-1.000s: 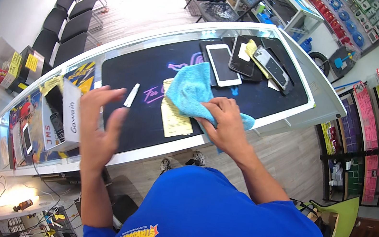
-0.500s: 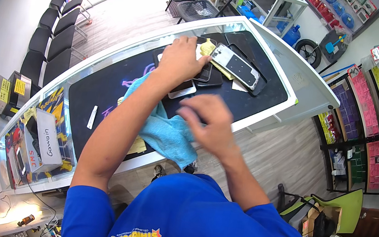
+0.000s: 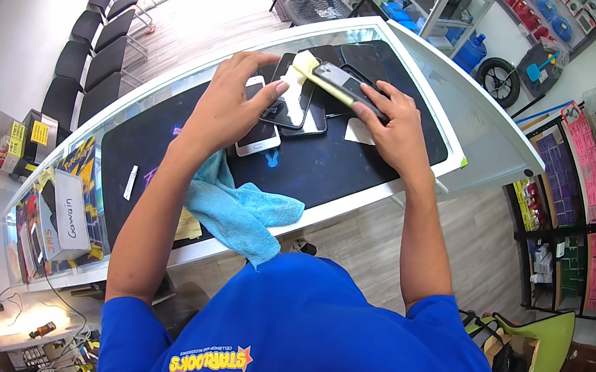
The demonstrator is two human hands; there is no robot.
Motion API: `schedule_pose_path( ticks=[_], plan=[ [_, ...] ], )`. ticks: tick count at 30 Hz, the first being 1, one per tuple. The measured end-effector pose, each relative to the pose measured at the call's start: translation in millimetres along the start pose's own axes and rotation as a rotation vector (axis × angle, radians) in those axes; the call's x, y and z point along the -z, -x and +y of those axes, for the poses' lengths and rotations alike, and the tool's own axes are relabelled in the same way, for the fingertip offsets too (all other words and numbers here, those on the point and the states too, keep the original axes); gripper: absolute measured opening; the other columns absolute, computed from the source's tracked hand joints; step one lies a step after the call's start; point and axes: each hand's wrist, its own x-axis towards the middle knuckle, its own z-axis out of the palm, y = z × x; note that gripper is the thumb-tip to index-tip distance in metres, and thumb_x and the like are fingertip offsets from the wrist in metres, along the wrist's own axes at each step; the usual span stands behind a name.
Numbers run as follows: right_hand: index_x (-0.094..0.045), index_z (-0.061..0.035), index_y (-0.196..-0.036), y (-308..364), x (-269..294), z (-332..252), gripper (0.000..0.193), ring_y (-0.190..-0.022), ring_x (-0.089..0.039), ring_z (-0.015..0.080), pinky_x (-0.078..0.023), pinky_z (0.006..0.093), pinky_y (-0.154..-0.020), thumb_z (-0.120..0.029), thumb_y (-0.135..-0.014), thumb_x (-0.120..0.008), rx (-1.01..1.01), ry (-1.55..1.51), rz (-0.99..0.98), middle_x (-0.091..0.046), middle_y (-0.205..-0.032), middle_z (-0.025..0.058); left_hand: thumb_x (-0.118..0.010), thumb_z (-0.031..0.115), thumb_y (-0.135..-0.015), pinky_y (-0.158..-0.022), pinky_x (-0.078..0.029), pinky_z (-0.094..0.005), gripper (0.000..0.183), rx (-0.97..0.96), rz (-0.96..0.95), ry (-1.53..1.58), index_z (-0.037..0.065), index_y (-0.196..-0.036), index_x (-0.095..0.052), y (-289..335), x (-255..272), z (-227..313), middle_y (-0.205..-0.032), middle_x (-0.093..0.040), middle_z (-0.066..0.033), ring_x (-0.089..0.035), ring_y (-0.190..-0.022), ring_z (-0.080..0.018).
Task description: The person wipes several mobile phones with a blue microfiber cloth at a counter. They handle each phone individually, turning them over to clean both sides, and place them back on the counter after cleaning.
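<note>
Cloth (image 3: 237,212) is being swapped for phone (image 3: 349,84), clamped in the right hand (image 3: 396,127). Leftward, the left hand (image 3: 232,101) is being held spread.

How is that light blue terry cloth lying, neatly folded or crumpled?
Crumpled: the light blue terry cloth lies in loose, uneven folds, with one corner reaching past the edge of the white-rimmed counter.

Right fingers (image 3: 393,102) grip dark phone (image 3: 343,81) (yellow paper (image 3: 305,64) alongside); left fingers (image 3: 254,63) spread.
</note>
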Motion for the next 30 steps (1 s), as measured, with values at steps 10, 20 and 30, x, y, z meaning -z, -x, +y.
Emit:
schedule_pose_path(
  ticks=[10,20,30],
  plan=[
    [-0.078,-0.0041,-0.134,-12.7,11.6,16.3,0.047,-0.104,-0.072,0.0157,-0.053,0.0291,-0.098,-0.041,-0.106,-0.075,-0.239,-0.579,0.195,-0.081,-0.116,0.0104,-0.069,0.042,-0.108,-0.099,-0.058,-0.0399,0.057,0.129,-0.129,0.302,0.003,-0.149,-0.061,-29.3,-50.7,25.6,-0.136,-0.071,-0.0171,-0.07,-0.118,-0.0256],
    [-0.066,0.0043,-0.145,4.4,15.5,-5.9,0.057,-0.11,-0.071,0.0142,-0.056,0.0291,-0.096,-0.041,-0.111,-0.066,-0.328,-1.279,0.092,-0.076,-0.122,0.0096,-0.08,0.052,-0.099,-0.105,-0.052,-0.0375,0.073,0.087,0.085,0.683,-0.004,-0.141,-0.059,-66.4,-65.7,65.1,-0.131,-0.067,-0.0175,-0.066,-0.121,-0.0229],
    [-0.043,0.0015,-0.162,19.4,12.1,-46.3,0.067,-0.136,-0.064,0.0433,-0.06,0.0515,-0.107,-0.049,-0.119,-0.039,-0.339,-2.051,-0.252,-0.057,-0.153,0.03,-0.069,0.022,-0.104,-0.113,-0.05,-0.0358,0.047,0.097,0.06,1.206,0.001,-0.145,-0.058,-35.0,3.0,65.8,-0.134,-0.069,-0.0106,-0.068,-0.122,-0.0179]
  ],
)
